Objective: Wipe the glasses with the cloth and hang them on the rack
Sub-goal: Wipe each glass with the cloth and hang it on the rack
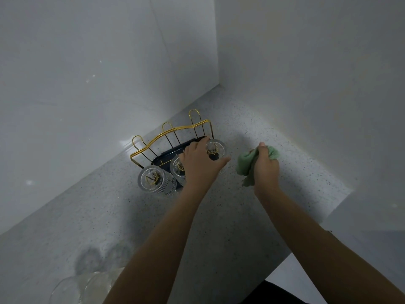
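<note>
Your left hand (200, 162) grips the ribbed clear glass (215, 148) hung upside down at the right end of the gold wire rack (171, 131). Your right hand (266, 166) clutches the crumpled green cloth (246, 164) just above the speckled grey counter (285, 150).

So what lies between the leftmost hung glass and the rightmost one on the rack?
Head view: a third hung glass, partly hidden by the left hand, lies between the leftmost glass and the rightmost.
</note>
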Available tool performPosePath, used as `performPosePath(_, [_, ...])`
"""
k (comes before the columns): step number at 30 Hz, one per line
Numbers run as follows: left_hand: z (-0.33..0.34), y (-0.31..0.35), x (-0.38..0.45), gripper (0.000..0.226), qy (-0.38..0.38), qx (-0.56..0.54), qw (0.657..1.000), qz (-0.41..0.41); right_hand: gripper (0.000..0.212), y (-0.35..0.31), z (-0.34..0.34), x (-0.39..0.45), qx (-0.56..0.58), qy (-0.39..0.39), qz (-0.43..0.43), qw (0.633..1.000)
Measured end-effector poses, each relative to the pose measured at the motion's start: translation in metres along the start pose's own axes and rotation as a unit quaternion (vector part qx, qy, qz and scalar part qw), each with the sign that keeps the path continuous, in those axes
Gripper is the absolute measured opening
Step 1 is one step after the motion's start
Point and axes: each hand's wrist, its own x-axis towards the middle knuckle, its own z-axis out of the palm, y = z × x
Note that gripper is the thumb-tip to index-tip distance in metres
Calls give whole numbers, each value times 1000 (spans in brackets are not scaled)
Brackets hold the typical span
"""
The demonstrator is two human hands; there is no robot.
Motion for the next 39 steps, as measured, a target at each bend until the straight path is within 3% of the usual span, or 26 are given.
performPosePath(11, [0,-2,-3,77,-15,29,999,9,33,-1,-6,-17,9,-15,-6,1000])
performPosePath(19, [-30,-24,-49,61,48,-30,998,36,34,16,-3,-51,-5,-25,-22,999])
performPosePath(39, [-106,-201,-228,48,34,-66,996,-42,34,155,38,-244,-71,-122,-10,990])
